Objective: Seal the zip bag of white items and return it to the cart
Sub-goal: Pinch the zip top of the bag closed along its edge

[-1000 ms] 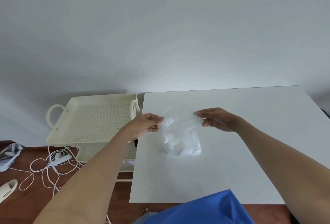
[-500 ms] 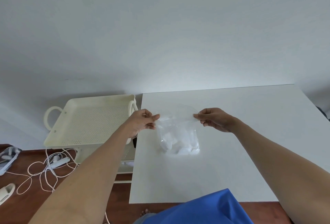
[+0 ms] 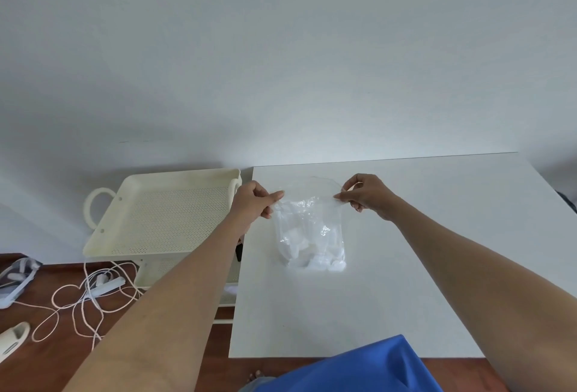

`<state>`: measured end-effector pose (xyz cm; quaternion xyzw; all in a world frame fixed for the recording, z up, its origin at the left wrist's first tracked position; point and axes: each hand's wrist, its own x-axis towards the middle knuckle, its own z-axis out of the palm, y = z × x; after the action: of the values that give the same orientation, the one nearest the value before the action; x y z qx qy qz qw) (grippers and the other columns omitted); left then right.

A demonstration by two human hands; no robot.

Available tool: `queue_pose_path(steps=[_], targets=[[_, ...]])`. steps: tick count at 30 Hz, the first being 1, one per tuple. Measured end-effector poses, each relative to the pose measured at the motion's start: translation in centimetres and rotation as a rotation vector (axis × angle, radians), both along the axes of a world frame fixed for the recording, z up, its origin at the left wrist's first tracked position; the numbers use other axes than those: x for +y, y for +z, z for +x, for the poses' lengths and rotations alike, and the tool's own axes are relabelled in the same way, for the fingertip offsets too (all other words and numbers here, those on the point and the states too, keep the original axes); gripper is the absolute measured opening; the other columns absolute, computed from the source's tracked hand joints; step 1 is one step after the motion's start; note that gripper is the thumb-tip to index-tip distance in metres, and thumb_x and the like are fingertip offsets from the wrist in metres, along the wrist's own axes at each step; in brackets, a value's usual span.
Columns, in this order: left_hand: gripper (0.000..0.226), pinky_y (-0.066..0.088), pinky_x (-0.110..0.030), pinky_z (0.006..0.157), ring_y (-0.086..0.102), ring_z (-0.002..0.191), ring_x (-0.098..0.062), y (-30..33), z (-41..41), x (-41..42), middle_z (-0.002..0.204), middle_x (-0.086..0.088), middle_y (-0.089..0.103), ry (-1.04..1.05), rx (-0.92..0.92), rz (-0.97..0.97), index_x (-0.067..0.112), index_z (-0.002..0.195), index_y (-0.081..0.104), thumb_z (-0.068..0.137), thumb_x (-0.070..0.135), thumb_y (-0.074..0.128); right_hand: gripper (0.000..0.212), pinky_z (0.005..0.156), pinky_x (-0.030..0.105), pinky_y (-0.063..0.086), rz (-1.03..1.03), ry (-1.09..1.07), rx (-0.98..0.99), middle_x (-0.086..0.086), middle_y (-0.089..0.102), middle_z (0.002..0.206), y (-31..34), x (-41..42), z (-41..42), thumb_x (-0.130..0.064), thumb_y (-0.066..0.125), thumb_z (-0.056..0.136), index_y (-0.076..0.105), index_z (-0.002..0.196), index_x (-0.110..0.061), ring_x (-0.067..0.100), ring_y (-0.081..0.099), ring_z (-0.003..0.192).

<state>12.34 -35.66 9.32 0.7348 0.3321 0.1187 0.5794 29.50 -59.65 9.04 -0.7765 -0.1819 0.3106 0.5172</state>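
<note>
A clear zip bag [image 3: 310, 229] with several white items in its bottom stands on the white table [image 3: 437, 235], held up by its top edge. My left hand [image 3: 254, 201] pinches the bag's top left corner. My right hand [image 3: 367, 196] pinches the top right corner. The bag's mouth is stretched between the two hands; I cannot tell whether the zip is closed. The cream cart [image 3: 162, 213], with a perforated top tray that holds nothing, stands just left of the table.
A wall rises right behind the table and cart. White cables and a power strip [image 3: 103, 287] lie tangled on the wooden floor under the cart. A slipper [image 3: 12, 337] lies at the far left. Blue cloth [image 3: 359, 369] covers my lap at the bottom.
Both hands have lifted the bag's top edge higher and pulled it taut. The bag now hangs more upright, its bottom resting on the table.
</note>
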Motion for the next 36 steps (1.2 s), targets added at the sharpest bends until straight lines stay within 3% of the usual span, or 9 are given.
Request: queue_pose_path(steps=[5, 9, 12, 14, 17, 22, 26, 31, 36], targets=[[0.041, 0.061, -0.026, 0.067, 0.065, 0.068, -0.010, -0.1, -1.3, 0.3, 0.081, 0.001, 0.059, -0.027, -0.067, 0.076, 0.008, 0.094, 0.062, 0.074, 0.033, 0.088, 0.043, 0.071, 0.028, 0.056, 0.094, 0.050, -0.051, 0.004, 0.068, 0.082, 0.0, -0.7, -0.7, -0.024, 0.091, 0.079, 0.073, 0.118, -0.021, 0.014, 0.068, 0.070], [0.035, 0.051, -0.025, 0.084, 0.064, 0.099, -0.010, 0.0, -1.8, -0.7, 0.115, 0.006, 0.053, -0.168, -0.067, 0.156, 0.029, 0.093, 0.072, 0.066, 0.044, 0.091, 0.041, 0.076, 0.023, 0.056, 0.086, 0.042, -0.216, 0.003, 0.068, 0.113, -0.7, -0.3, -2.0, -0.029, 0.089, 0.080, 0.078, 0.120, -0.030, 0.016, 0.072, 0.079], [0.038, 0.043, -0.023, 0.097, 0.050, 0.120, -0.006, -0.1, -1.9, -1.6, 0.127, 0.009, 0.043, -0.277, -0.001, 0.249, 0.032, 0.093, 0.074, 0.061, 0.037, 0.095, 0.030, 0.084, 0.024, 0.055, 0.091, -0.016, -0.294, -0.003, 0.064, 0.122, -1.0, 0.1, -2.5, -0.033, 0.087, 0.082, 0.081, 0.111, -0.031, 0.016, 0.076, 0.088], [0.043, 0.042, -0.022, 0.098, 0.044, 0.124, -0.007, -0.4, -2.1, -1.9, 0.132, 0.007, 0.038, -0.319, 0.052, 0.290, 0.028, 0.096, 0.074, 0.059, 0.032, 0.096, 0.020, 0.082, 0.019, 0.053, 0.060, -0.003, -0.354, -0.006, 0.064, 0.117, -1.3, 0.3, -2.7, -0.044, 0.085, 0.082, 0.083, 0.099, -0.034, 0.011, 0.072, 0.088], [0.042, 0.045, -0.019, 0.090, 0.048, 0.120, -0.014, -0.6, -2.3, -2.0, 0.132, 0.003, 0.038, -0.338, 0.051, 0.316, 0.019, 0.098, 0.074, 0.063, 0.025, 0.095, 0.033, 0.081, 0.015, 0.050, 0.008, 0.085, -0.555, -0.011, 0.059, 0.122, -1.8, 0.0, -3.1, -0.058, 0.082, 0.077, 0.082, 0.103, -0.037, 0.005, 0.064, 0.088], [0.033, 0.033, -0.023, 0.101, 0.050, 0.118, -0.010, -0.7, -1.6, -1.9, 0.123, -0.001, 0.049, -0.289, 0.051, 0.309, 0.012, 0.095, 0.076, 0.069, 0.027, 0.091, 0.052, 0.086, 0.037, 0.055, -0.093, 0.276, -0.857, -0.001, 0.049, 0.146, -2.8, -0.4, -3.8, -0.051, 0.087, 0.074, 0.079, 0.120, -0.028, 0.019, 0.062, 0.106], [0.032, 0.031, -0.017, 0.094, 0.053, 0.113, -0.008, -0.8, -1.4, -1.7, 0.123, -0.002, 0.053, -0.263, 0.048, 0.253, 0.008, 0.090, 0.075, 0.072, 0.030, 0.089, 0.032, 0.088, 0.041, 0.055, -0.032, 0.235, -0.775, 0.003, 0.057, 0.133, -2.9, 0.3, -3.4, -0.034, 0.091, 0.075, 0.080, 0.098, -0.015, 0.021, 0.065, 0.103], [0.031, 0.032, -0.011, 0.088, 0.051, 0.118, -0.006, -0.7, -1.4, -1.0, 0.125, 0.000, 0.049, -0.297, 0.063, 0.241, 0.009, 0.092, 0.077, 0.081, 0.038, 0.081, 0.020, 0.090, 0.027, 0.047, -0.025, 0.251, -0.591, -0.006, 0.063, 0.120, -1.9, 1.0, -2.0, -0.042, 0.089, 0.075, 0.081, 0.082, -0.025, 0.006, 0.063, 0.100], [0.031, 0.044, -0.035, 0.106, 0.048, 0.123, -0.006, -0.1, -1.1, -0.2, 0.124, -0.003, 0.044, -0.404, 0.085, 0.228, 0.017, 0.084, 0.081, 0.091, 0.045, 0.068, 0.021, 0.097, 0.026, 0.047, -0.092, 0.352, -0.485, -0.014, 0.060, 0.120, -1.0, 1.4, -0.8, -0.051, 0.083, 0.080, 0.084, 0.083, -0.031, -0.001, 0.062, 0.105]])
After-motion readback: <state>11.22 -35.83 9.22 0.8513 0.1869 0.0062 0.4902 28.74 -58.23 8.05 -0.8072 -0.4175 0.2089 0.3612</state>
